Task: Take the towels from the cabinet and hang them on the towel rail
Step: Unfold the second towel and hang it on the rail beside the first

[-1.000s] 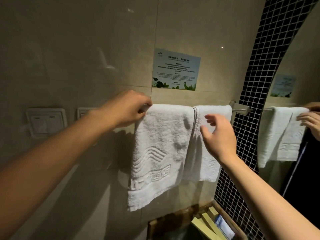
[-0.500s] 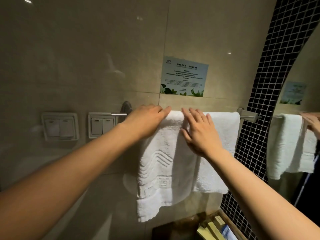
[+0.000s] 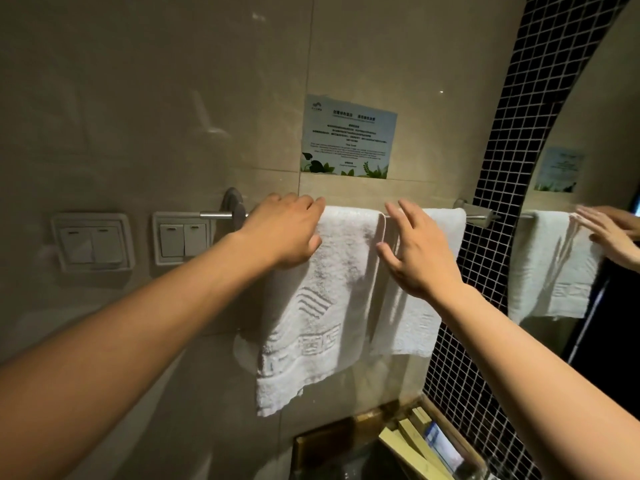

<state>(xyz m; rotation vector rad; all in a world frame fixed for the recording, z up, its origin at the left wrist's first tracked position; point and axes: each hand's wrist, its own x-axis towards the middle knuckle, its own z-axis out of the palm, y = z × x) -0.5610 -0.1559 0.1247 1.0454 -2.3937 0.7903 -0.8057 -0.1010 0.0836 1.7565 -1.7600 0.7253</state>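
Two white towels hang side by side over the metal towel rail on the tiled wall. The left towel is longer and shows an embossed pattern. The right towel is shorter and partly behind it. My left hand lies with straight fingers on the left towel's top left edge at the rail. My right hand is spread flat with straight fingers over the seam between the two towels, just under the rail.
Two light switch plates sit left of the rail. A printed notice is stuck above it. A black mosaic strip and a mirror lie right. A wooden tray with packets is below.
My right hand slid rightwards from the left towel's top to the seam between the towels. My left hand stayed at the left towel's top corner. The view moved closer.
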